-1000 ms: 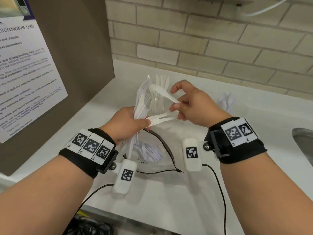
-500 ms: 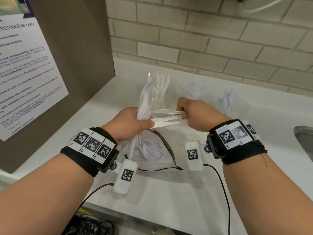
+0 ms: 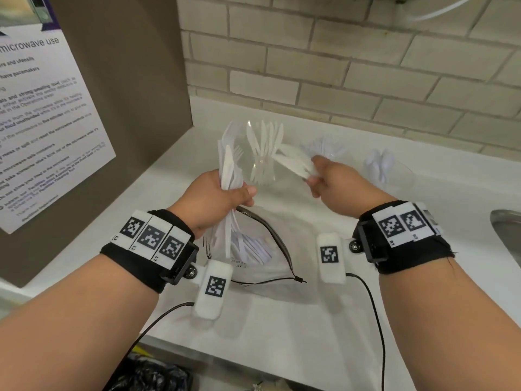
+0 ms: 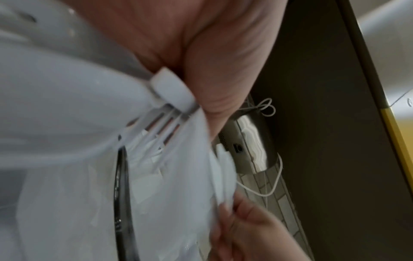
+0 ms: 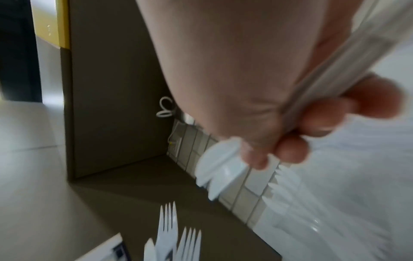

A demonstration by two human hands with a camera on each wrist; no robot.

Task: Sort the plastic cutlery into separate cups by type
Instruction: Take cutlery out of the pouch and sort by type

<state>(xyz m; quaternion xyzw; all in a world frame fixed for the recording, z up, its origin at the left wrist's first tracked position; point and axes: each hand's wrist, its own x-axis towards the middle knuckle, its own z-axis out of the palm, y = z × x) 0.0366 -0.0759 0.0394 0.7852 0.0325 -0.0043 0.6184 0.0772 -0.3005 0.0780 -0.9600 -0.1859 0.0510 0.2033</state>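
Observation:
My left hand [image 3: 238, 193] grips a bundle of white plastic cutlery [image 3: 229, 167], forks and knives mixed, held upright above an open clear bag [image 3: 253, 249] with more cutlery in it. My right hand [image 3: 313, 176] pinches two white knives [image 3: 293, 163], blades pointing left, just right of a clear cup of knives [image 3: 263, 153]. Behind that hand stands a clear cup of forks [image 3: 324, 145], and a cup of spoons [image 3: 380, 165] is further right. In the right wrist view the knives [image 5: 221, 169] stick out past my fingers. The bundle's handles [image 4: 170, 88] show in the left wrist view.
The white counter [image 3: 282, 320] ends at a brick wall behind the cups. A brown panel with a printed notice [image 3: 42, 122] closes the left side. A metal sink [image 3: 507, 238] edges in at the right. Black cables trail from both wristbands.
My right hand has pulled the two knives out of the left hand's bundle and carried them up and to the right, beside the knife cup. The left hand has stayed put.

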